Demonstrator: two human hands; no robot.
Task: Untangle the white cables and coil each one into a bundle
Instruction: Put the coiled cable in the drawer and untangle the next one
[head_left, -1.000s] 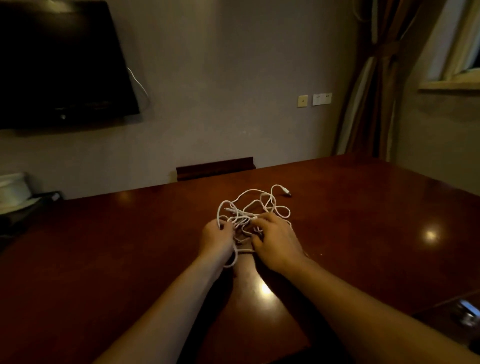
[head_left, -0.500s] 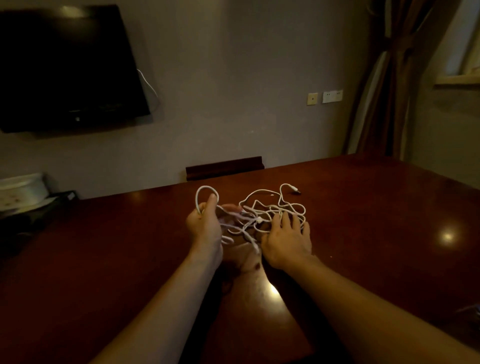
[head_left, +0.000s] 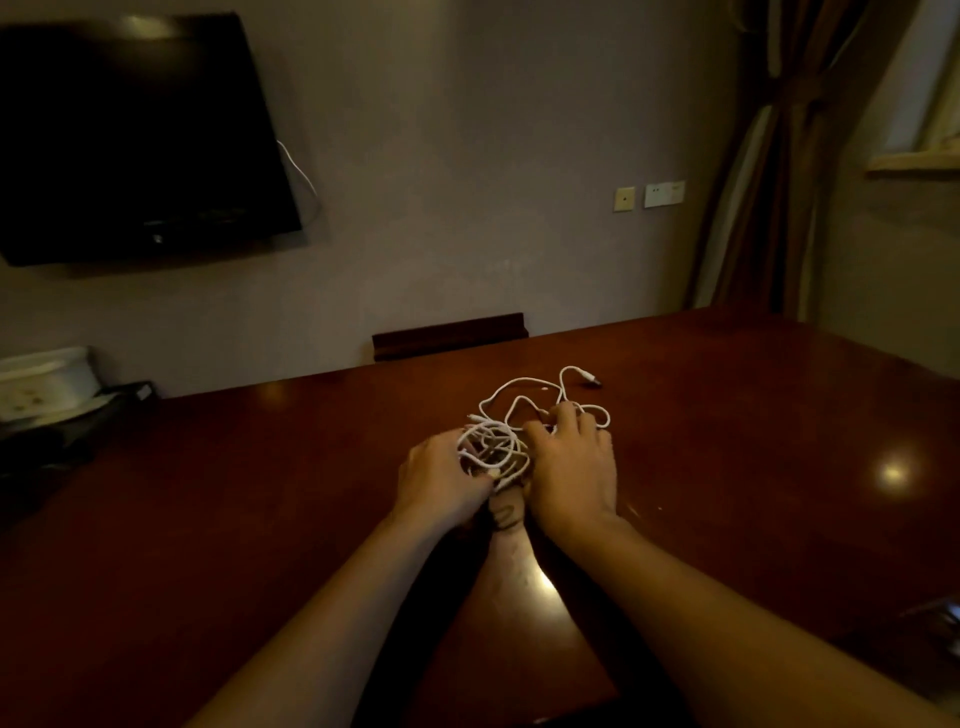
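A tangle of white cables lies on the dark wooden table, with loose loops spreading toward the far side and a plug end lying apart at the far right. My left hand is at the tangle's left side, its fingers curled into the strands. My right hand lies over the right side of the tangle with its fingers spread and fairly straight, pressing loops to the table. The hands hide part of the tangle.
A chair back shows beyond the table's far edge. A black TV hangs on the wall at left. A white container sits on a dark stand at far left. A dark object lies at the table's right edge.
My left hand, which had lifted a loop up and to the left, has come back down to the tangle. My right hand stays flat on the cables.
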